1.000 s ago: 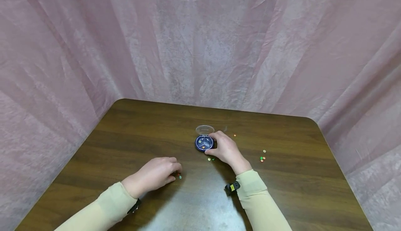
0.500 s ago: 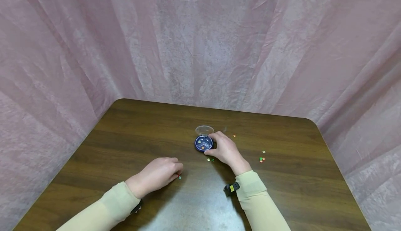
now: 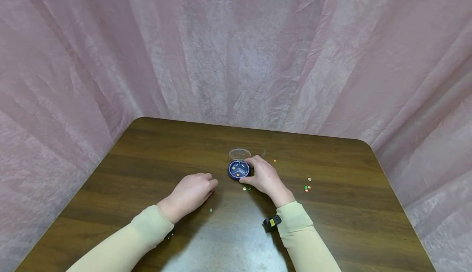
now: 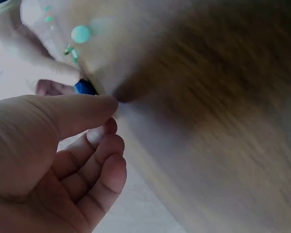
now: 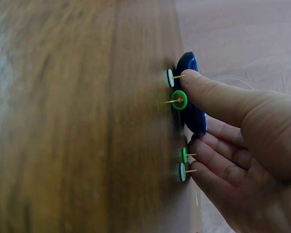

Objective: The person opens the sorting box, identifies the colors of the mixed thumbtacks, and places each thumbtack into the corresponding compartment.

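My left hand (image 3: 189, 194) hovers above the table left of the case, thumb and index finger pinched together. A red thumbtack lay at these fingertips earlier; the fingertips hide what they pinch. My right hand (image 3: 265, 177) grips a small round blue case (image 3: 230, 175) by its right side, thumb at the front. Its clear lid (image 3: 239, 154) stands raised at the back. Inside the divided case lie a yellowish thumbtack (image 3: 234, 168) and an orange thumbtack (image 3: 237, 175). In the right wrist view, a green thumbtack (image 5: 179, 100) and a white thumbtack (image 5: 170, 78) sit beside my thumb.
A teal thumbtack (image 3: 210, 210) lies on the wooden table (image 3: 177, 153) below my left hand. To the right of my right hand are several loose tacks, among them a pale thumbtack (image 3: 309, 179). Another orange tack (image 3: 275, 160) lies behind that hand. A pink curtain (image 3: 236, 59) hangs behind the table.
My left hand has moved up and slightly right, away from the teal tack. The red tack beside its fingertips is gone from the table. My right hand keeps its grip on the case.
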Demonstrator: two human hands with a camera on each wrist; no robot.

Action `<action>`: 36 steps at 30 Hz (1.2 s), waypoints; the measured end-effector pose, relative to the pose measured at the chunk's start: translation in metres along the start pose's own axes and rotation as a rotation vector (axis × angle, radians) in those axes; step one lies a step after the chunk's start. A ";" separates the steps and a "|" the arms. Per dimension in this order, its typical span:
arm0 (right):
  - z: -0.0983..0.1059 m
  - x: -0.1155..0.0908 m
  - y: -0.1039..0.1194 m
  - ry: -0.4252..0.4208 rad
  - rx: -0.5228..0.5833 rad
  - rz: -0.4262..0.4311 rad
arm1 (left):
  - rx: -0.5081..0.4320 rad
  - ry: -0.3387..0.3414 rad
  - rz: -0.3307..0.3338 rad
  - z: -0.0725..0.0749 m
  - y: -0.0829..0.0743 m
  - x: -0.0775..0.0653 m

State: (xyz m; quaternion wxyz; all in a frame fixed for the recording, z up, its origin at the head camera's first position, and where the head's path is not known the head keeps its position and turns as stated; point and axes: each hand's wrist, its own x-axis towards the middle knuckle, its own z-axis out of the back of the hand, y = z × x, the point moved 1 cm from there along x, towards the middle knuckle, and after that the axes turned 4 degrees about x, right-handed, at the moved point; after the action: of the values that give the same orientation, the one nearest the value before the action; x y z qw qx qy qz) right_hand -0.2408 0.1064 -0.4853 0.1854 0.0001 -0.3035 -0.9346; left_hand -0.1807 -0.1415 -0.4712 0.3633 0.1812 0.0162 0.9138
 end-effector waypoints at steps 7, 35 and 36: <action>-0.001 0.001 -0.002 -0.012 0.001 0.006 | 0.094 -0.025 -0.077 0.002 -0.009 0.002; -0.001 0.000 0.000 0.006 0.015 0.001 | -0.090 0.069 0.028 0.001 -0.006 0.008; 0.000 0.000 0.000 0.005 0.017 0.001 | -0.095 0.071 0.030 0.001 -0.006 0.008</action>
State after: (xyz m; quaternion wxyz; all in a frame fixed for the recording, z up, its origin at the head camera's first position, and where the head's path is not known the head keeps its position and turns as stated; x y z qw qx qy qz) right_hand -0.2405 0.1061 -0.4855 0.1866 0.0040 -0.3108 -0.9320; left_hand -0.1817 -0.1312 -0.4683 0.3567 0.1315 -0.0172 0.9248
